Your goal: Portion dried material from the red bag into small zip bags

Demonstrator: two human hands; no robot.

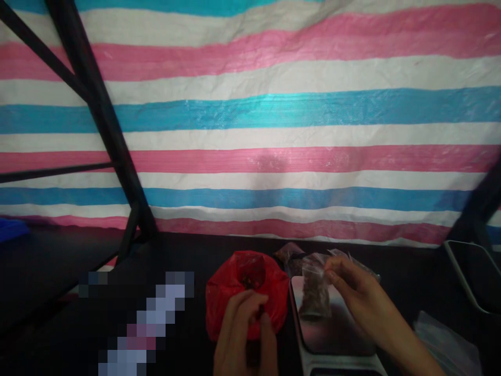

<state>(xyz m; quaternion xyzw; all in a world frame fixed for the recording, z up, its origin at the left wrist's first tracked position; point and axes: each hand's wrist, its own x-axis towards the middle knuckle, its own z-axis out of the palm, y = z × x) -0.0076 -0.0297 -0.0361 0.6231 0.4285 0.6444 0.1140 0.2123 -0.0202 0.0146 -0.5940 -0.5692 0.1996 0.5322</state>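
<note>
My right hand pinches the top corner of a small clear zip bag with brown, crumbly contents. The bag hangs upright over the plate of a kitchen scale; whether its bottom touches the plate I cannot tell. In front of a red plastic bag, my left hand has its thumb and fingertips curled close together. Something small and dark seems to sit between them, too dim to name. Dark bits show inside the red bag's open mouth.
Behind the scale lie more filled clear bags. Flat clear bags rest right of it, and a phone-like dark device stands farther right. A blurred pale strip crosses the black table at left. A striped tarp and black metal frame rise behind.
</note>
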